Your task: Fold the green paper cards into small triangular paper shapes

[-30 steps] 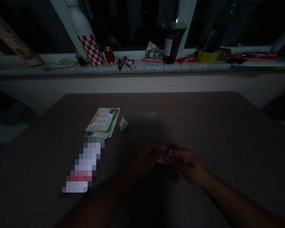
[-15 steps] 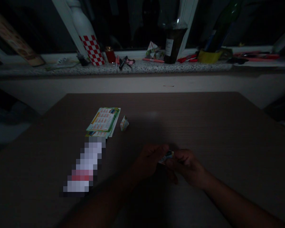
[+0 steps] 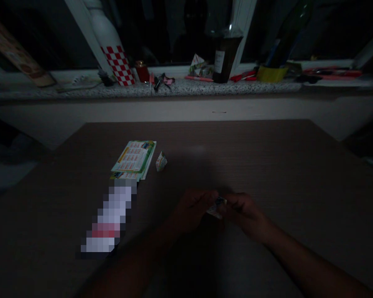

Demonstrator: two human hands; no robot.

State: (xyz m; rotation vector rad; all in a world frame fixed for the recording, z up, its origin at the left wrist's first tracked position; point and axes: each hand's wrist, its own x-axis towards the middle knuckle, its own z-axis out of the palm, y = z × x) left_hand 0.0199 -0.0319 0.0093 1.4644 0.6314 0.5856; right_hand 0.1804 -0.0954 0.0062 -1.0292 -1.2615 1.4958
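In dim light my left hand [image 3: 191, 211] and my right hand [image 3: 244, 215] meet low over the middle of a brown table [image 3: 267, 157]. Both pinch one small folded piece of printed paper [image 3: 217, 206] between their fingertips. A small folded paper shape [image 3: 161, 161] lies on the table further back and to the left. Beside it rests a stack of printed colourful sheets [image 3: 134, 159].
A blurred-out flat strip [image 3: 110, 219] lies in front of the sheets. Behind the table runs a speckled window sill [image 3: 180, 87] with a red-and-white checked bottle [image 3: 112, 45], a dark bottle [image 3: 224, 54], a green bottle [image 3: 287, 33], pens and small clutter.
The hands stay in place, their fingers working the small paper; it sits slightly lower and less shows between the fingertips than half a second ago.
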